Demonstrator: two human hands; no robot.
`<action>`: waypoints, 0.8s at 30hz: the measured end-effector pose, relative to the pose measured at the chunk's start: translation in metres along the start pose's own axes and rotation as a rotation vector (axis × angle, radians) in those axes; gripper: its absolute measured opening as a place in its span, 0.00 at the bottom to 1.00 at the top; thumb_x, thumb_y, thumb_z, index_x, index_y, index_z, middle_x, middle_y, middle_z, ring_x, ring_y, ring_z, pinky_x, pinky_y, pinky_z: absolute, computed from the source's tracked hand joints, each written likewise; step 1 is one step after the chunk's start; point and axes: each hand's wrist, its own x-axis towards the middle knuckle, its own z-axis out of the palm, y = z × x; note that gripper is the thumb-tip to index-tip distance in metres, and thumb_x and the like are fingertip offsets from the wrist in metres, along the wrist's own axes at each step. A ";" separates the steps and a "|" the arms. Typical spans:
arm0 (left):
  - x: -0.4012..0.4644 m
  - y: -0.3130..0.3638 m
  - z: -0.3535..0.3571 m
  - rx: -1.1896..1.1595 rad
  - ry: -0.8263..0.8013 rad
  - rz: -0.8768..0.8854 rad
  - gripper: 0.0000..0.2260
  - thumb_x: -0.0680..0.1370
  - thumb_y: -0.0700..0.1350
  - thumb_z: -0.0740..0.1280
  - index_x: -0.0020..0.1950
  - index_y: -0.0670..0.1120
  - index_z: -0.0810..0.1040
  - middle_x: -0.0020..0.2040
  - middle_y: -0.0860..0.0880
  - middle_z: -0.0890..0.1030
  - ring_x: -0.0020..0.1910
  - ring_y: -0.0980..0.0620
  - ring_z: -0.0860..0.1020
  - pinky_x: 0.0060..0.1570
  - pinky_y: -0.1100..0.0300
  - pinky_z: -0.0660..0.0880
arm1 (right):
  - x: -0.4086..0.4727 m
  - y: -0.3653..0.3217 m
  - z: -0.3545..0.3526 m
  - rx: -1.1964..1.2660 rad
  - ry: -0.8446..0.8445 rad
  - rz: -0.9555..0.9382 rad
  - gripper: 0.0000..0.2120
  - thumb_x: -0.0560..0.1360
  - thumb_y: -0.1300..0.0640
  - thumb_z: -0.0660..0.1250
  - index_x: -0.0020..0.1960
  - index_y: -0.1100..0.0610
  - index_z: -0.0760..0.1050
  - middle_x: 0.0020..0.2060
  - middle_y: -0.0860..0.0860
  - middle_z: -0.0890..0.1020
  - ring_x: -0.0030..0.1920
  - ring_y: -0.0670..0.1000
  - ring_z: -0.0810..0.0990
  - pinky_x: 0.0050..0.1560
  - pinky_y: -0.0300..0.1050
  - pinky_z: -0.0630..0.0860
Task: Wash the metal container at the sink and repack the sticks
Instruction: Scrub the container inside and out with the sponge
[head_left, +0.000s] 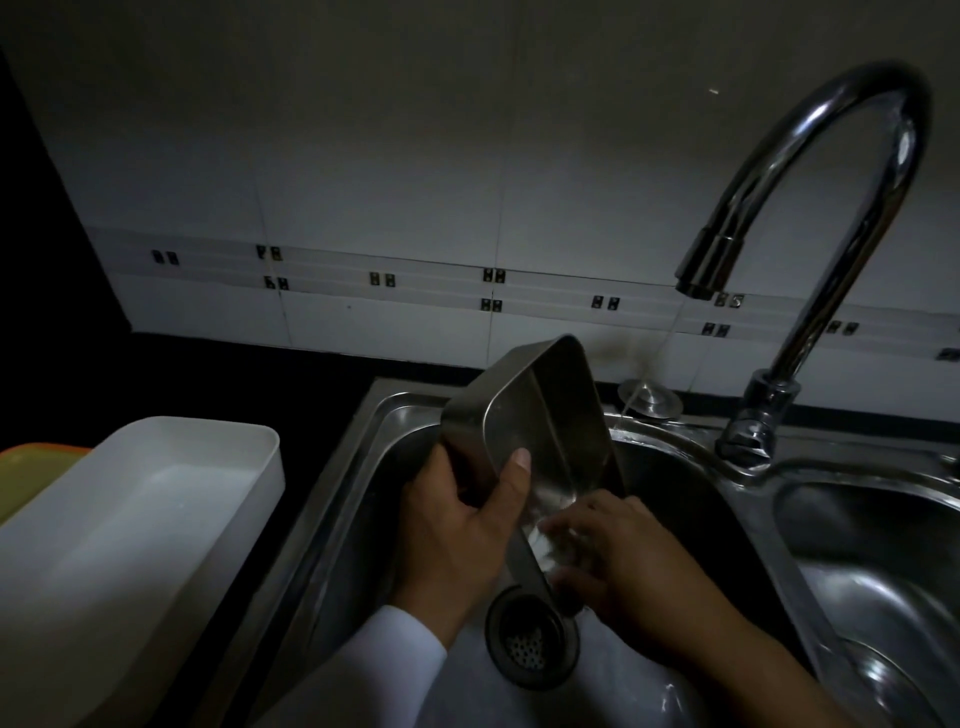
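Closest to us, our right hand (618, 561) reaches into the lower end of the rectangular stainless-steel container (540, 447), its fingers blurred against the wet inner floor, so we cannot tell whether they lie flat or curl; they seem to be rubbing the metal and hold nothing we can make out. Our left hand (457, 525), coming out of a white sleeve (379, 670), grips the container's left wall near its middle, thumb hooked over the rim onto the inside and the fingers behind. We hold the container tilted over the left steel sink basin (363, 467), its long axis running from the round drain strainer (530, 636) up and away toward the tiled wall, open face turned to us and to the right, with a dividing ridge down its length. What the next move turns on, we judge, is the thin stream of water (649, 374) from the curved chrome tap (810, 171): it falls just to the right of the container's upper end, onto the sink's back ledge, apart from the metal. A rinse would mean swinging the raised end rightward under it, and our left hand is the one that steers. On the dark surface to our left sits a white plastic tray (156, 519); no sticks are visible.
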 end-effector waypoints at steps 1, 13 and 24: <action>0.000 0.000 0.000 -0.010 0.001 -0.003 0.19 0.70 0.62 0.71 0.53 0.50 0.82 0.49 0.61 0.87 0.47 0.64 0.85 0.45 0.73 0.78 | 0.000 -0.001 0.001 0.058 -0.011 -0.026 0.16 0.73 0.41 0.72 0.61 0.35 0.77 0.57 0.35 0.75 0.57 0.39 0.74 0.58 0.40 0.77; 0.001 -0.002 0.001 -0.032 -0.009 -0.055 0.18 0.71 0.63 0.74 0.53 0.53 0.83 0.49 0.58 0.89 0.50 0.61 0.87 0.52 0.59 0.81 | 0.010 0.009 0.007 -0.082 0.060 0.104 0.12 0.73 0.39 0.67 0.56 0.36 0.77 0.50 0.40 0.78 0.52 0.44 0.77 0.49 0.41 0.78; 0.001 0.002 0.003 -0.019 0.016 -0.066 0.19 0.69 0.62 0.73 0.50 0.51 0.84 0.45 0.60 0.89 0.45 0.63 0.87 0.43 0.72 0.79 | 0.010 0.003 0.006 -0.163 0.072 0.249 0.15 0.74 0.34 0.67 0.57 0.38 0.79 0.48 0.45 0.74 0.44 0.45 0.78 0.43 0.39 0.78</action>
